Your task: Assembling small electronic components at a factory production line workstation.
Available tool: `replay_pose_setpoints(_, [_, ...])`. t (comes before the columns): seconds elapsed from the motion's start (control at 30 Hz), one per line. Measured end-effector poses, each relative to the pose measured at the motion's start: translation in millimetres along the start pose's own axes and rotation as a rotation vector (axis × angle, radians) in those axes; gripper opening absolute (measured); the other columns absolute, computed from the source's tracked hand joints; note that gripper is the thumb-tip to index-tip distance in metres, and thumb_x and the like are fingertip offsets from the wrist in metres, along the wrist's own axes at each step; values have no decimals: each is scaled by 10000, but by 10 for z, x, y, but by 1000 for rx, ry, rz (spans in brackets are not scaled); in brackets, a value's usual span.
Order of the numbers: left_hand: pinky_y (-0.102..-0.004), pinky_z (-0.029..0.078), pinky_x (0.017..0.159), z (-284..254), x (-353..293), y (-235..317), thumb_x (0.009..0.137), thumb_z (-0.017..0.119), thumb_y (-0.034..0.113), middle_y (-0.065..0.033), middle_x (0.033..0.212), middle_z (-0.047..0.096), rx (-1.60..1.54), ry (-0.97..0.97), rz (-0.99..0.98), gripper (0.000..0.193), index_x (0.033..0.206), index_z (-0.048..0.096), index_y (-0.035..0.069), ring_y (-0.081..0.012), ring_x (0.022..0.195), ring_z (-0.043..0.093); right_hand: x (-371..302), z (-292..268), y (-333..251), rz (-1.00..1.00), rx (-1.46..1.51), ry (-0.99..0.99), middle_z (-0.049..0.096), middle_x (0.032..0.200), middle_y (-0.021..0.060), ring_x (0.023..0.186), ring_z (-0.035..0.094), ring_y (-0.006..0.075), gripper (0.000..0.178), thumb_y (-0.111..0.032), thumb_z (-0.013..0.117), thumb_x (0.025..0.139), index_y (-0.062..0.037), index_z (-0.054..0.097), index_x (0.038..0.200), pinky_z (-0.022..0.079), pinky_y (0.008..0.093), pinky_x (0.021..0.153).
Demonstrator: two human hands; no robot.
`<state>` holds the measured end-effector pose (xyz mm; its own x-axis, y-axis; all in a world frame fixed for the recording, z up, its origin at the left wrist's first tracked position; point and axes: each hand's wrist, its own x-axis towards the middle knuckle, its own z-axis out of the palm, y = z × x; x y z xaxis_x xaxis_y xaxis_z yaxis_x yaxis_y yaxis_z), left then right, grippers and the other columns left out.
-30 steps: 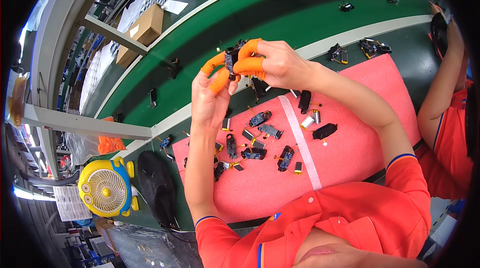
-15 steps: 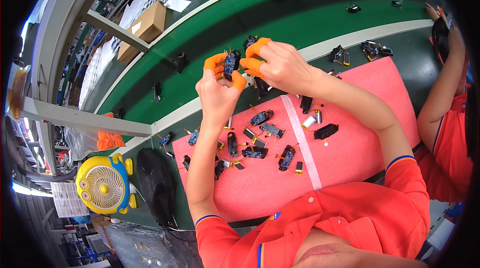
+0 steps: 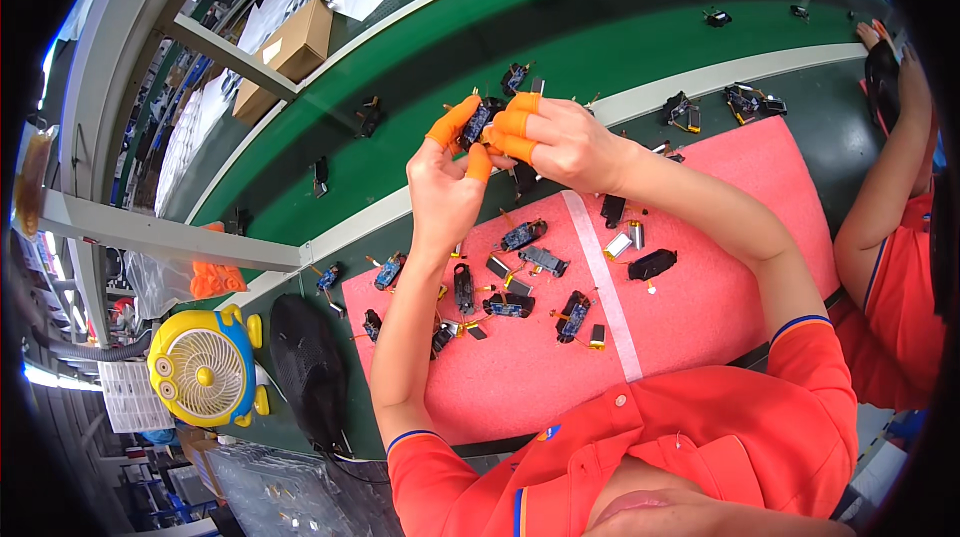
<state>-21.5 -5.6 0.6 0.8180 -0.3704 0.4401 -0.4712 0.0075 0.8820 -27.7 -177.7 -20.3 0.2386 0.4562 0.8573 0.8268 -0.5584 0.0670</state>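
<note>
Wearing a red shirt (image 3: 720, 437), person's at a pink foam mat (image 3: 520, 392) (clock from mat ctr, 12 = away from body). White strip (image 3: 600, 287) crosses it approx. 11 to 5. On mat, approx. 9 o'c: loose cluster of small dark circuit modules (image 3: 510, 305); just R of strip, silver cells (image 3: 637, 234), & at 3 o'c a flat black part (image 3: 652, 264). Off mat, approx. 8–9 o'c: long black mesh item (image 3: 305, 367), then yellow-&-blue fan (image 3: 205, 375). At 11 o'c, L hand (image 3: 445, 197) pinches held module (image 3: 477, 125) b/w thumb & fingers in orange caps (image 3: 455, 124). R hand (image 3: 572, 145), same caps, has fingers bunched at held module's R side; can't tell if they grip it. 1 o'c, beyond mat: wired units (image 3: 682, 112) on dark green bench (image 3: 820, 77). Co-worker's forearm (image 3: 895, 157) approx. 2–3 o'c. Farther, green belt (image 3: 440, 67) arcs approx. 10 to 1 w/ spaced-out dark pieces (image 3: 320, 177). Farthest, approx. 10 o'c: cardboard box (image 3: 285, 47).
</note>
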Motion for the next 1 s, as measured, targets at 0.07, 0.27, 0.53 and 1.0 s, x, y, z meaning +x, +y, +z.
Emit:
replay_pose_setpoints(0.07, [-276, 535, 715, -15, -16, 18, 783, 560, -67, -142, 1072, 545, -27, -16, -44, 433, 1206, 467, -78, -153, 913, 595, 3, -3, 40, -38, 21, -23, 554, 874, 86, 784, 564, 244, 255, -61, 615, 622, 10, 607, 867, 495, 322, 626])
replay_pose_setpoints(0.27, [-256, 512, 738, -23, -8, 66, 773, 611, -46, -136, 1066, 546, -55, -75, -99, 408, 1160, 481, -69, -158, 919, 579, 71, -35, -23, 62, 101, -126, 583, 943, 112, 870, 579, 297, 349, -16, 628, 608, 22, 620, 955, 508, 343, 692])
replay_pose_setpoints(0.53, [-236, 495, 704, 17, -24, 74, 756, 571, -79, -138, 1069, 546, -80, 48, -172, 486, 1216, 424, -24, -141, 837, 572, 91, 24, -86, 505, 354, -71, 570, 993, 133, 915, 546, 338, 454, -40, 697, 663, 14, 548, 1089, 470, 378, 810])
replay_pose_setpoints(1.0, [-239, 481, 665, -127, 56, 192, 774, 523, -116, -172, 1049, 547, -84, -191, -107, 695, 1396, 250, 30, -113, 717, 557, 128, -3, -111, 613, 514, 120, 597, 927, 114, 864, 589, 237, 328, 42, 674, 664, 15, 581, 978, 480, 314, 774])
